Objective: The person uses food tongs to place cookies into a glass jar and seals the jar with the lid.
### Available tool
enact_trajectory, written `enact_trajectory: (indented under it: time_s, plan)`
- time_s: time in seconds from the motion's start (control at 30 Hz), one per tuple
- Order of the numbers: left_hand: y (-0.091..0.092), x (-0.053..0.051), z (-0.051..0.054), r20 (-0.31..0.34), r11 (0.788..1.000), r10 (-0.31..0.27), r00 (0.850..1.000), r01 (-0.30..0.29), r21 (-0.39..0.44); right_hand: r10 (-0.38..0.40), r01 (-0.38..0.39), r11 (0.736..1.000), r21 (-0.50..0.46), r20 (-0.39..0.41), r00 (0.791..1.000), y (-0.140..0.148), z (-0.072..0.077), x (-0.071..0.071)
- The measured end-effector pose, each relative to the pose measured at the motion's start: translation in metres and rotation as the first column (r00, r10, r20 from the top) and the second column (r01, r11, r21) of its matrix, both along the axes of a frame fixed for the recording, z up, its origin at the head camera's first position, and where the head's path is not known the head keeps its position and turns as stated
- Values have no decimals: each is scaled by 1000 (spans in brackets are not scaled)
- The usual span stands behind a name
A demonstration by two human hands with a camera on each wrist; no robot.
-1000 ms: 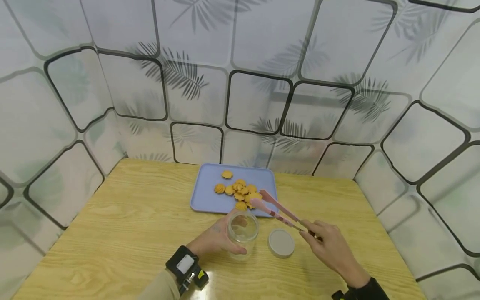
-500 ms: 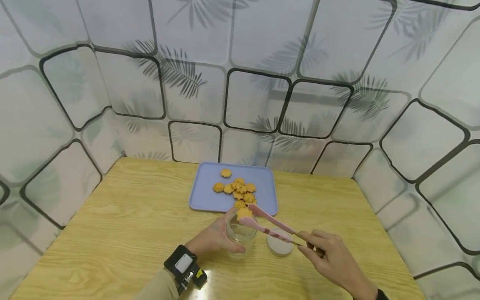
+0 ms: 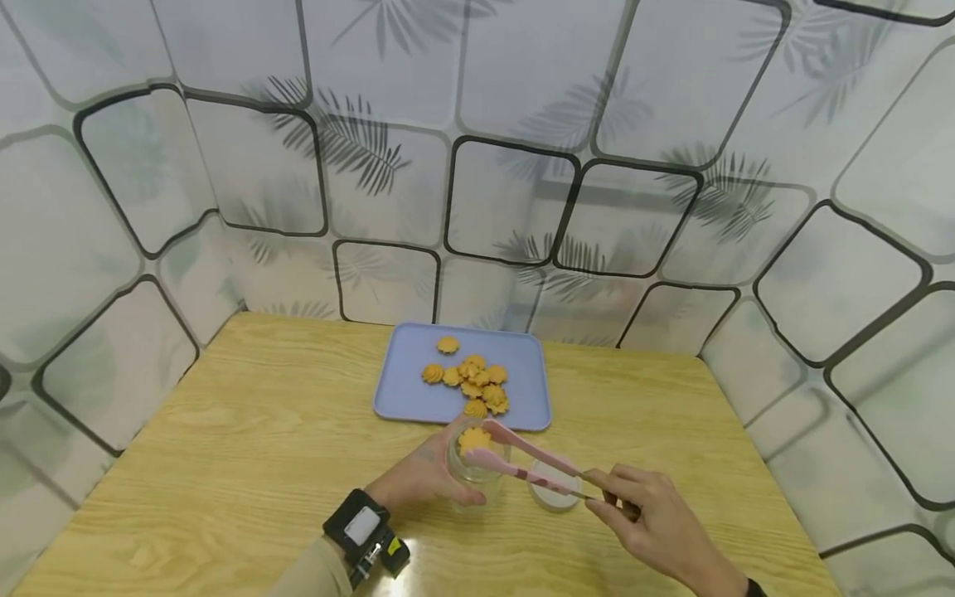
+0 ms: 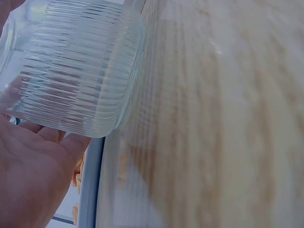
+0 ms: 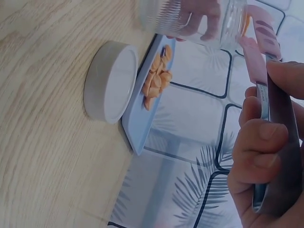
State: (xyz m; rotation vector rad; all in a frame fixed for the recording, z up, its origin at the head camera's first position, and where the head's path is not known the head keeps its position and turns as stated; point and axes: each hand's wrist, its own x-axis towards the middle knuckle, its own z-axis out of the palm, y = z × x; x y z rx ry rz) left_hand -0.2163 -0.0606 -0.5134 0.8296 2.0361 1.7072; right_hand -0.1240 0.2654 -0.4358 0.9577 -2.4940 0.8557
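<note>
My left hand (image 3: pixel 431 473) grips a clear glass jar (image 3: pixel 477 474) in front of the tray; its ribbed side (image 4: pixel 80 66) fills the upper left of the left wrist view. In my right hand (image 3: pixel 656 518) are pink-tipped tongs (image 3: pixel 533 452), pinched between thumb and fingers around the metal handle (image 5: pixel 281 156). Between the tong tips a yellow cookie (image 3: pixel 474 440) is held at the jar's mouth. The right wrist view shows the tips at the jar's rim, with only the cookie's edge (image 5: pixel 246 24) visible.
A blue tray (image 3: pixel 403 398) behind the jar bears several cookies (image 3: pixel 472 370). The round white lid (image 3: pixel 550 496) lies on the wooden table (image 3: pixel 246 431) right of the jar, partly under the tongs. Patterned curtains (image 3: pixel 388 182) stand behind and at both sides.
The tongs have moved from the tray toward me and left, carrying a cookie to the jar's mouth. My left hand still holds the jar in nearly the same place.
</note>
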Motion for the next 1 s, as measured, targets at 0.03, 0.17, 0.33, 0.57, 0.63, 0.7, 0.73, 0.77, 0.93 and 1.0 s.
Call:
enact_trajectory:
  time_s: [0.03,0.17,0.33,0.57,0.63,0.7,0.73,0.77,0.93,1.0]
  plan:
    - [0,0,0,3,1000,-2,1000,2,2,-1,1,1000,3,1,1000,0,1,0]
    - [0,0,0,14,999,-21,1000,20,37,-14,13,1000,13,8,1000,1,2,0]
    - [0,0,1,-17,1000,-16,1000,17,20,-22,21,1000,6,36,999,2,0,0]
    - [-1,0,1,-37,1000,-15,999,15,7,69,-64,995,-82,53,996,8,-8,-8]
    - [-1,0,0,-39,1000,-18,999,19,8,114,-100,986,-134,104,988,10,-12,-12]
    - [-1,-1,-2,-36,1000,-25,999,26,11,152,-124,975,-185,149,977,13,-16,-18]
    - [-1,-1,-2,-42,1000,-23,999,24,4,156,-121,972,-202,166,974,15,-18,-21]
    - [0,-1,-3,-49,1000,-21,999,21,5,148,-110,972,-210,176,973,16,-19,-25]
    - [-1,-2,-5,-61,1000,-10,998,11,17,-55,88,984,-153,211,976,19,-26,-49]
    - [-1,-2,-5,-48,1000,-18,999,20,24,-154,186,976,-109,253,955,18,-30,-57]
